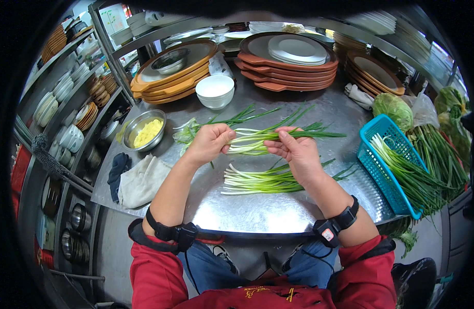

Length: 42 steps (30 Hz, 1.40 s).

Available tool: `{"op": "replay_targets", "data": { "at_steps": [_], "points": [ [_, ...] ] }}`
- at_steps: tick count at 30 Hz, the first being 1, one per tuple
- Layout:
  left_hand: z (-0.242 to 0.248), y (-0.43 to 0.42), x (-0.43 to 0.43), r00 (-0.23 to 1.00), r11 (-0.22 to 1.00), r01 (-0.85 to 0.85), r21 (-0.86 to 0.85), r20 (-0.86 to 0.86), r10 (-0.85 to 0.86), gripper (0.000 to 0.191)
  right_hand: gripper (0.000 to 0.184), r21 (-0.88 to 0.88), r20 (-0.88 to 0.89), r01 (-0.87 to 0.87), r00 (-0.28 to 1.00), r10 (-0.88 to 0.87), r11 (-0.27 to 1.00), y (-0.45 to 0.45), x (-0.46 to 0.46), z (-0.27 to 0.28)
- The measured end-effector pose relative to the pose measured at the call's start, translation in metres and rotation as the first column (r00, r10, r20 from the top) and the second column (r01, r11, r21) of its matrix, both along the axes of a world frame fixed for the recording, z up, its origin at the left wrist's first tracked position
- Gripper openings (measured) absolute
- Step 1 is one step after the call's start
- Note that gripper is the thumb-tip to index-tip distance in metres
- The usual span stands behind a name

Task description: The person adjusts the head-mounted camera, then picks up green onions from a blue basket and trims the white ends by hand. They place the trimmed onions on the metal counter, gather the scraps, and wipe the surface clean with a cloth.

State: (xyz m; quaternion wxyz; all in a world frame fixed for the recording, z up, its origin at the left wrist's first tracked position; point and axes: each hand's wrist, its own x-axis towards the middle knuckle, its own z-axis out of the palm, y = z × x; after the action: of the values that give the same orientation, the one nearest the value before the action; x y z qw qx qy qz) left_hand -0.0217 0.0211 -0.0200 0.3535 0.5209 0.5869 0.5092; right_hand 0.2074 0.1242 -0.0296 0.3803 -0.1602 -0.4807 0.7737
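My left hand (pixel 210 142) pinches the white root end of a scallion (pixel 256 138) above the steel table. Further along the same scallion, the thumb and fingers of my right hand (pixel 295 148) grip the green stalk, which points right. Below my hands lies a bunch of scallions (pixel 260 180), white ends to the left; my right forearm hides part of its greens. More scallions lie just behind and under my hands. Pale peeled trimmings (pixel 186 130) and green leaves rest behind my left hand.
A steel bowl of yellow food (pixel 148 133) and a pale cloth (pixel 142 181) lie left. A white bowl stack (pixel 215 92) stands behind, before stacked orange trays (pixel 175 83) and red-brown trays (pixel 289 75). Right are a teal basket (pixel 387 181) of scallions and a cabbage (pixel 392 112).
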Motion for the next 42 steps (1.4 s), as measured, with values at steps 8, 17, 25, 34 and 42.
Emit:
{"op": "replay_targets", "data": {
  "at_steps": [8,17,25,34,42],
  "points": [
    [-0.006,0.005,-0.015,0.962,0.962,-0.232,0.147,-0.113,0.249,0.015,0.019,-0.020,-0.077,0.116,0.990,-0.117,0.993,0.009,0.006,0.002],
    [-0.015,0.004,-0.034,0.084,0.492,-0.491,0.719,-0.523,0.848,0.015,0.013,-0.026,-0.122,0.097,0.988,-0.100,0.995,0.010,0.010,0.004],
    [0.003,-0.007,-0.045,0.368,0.675,-0.728,0.119,-0.763,0.531,0.026,0.012,-0.002,-0.125,0.075,0.989,-0.075,0.997,0.007,0.010,0.005],
    [0.001,0.001,-0.011,0.752,0.899,0.005,0.437,-0.595,0.285,0.024,0.014,0.096,-0.104,0.027,0.994,-0.017,0.995,0.009,0.008,-0.002],
    [0.007,-0.005,0.013,0.848,0.980,0.200,0.021,-0.505,-0.162,0.019,0.017,0.162,0.056,-0.062,0.997,0.054,0.985,-0.002,0.003,0.000]
  ]
}}
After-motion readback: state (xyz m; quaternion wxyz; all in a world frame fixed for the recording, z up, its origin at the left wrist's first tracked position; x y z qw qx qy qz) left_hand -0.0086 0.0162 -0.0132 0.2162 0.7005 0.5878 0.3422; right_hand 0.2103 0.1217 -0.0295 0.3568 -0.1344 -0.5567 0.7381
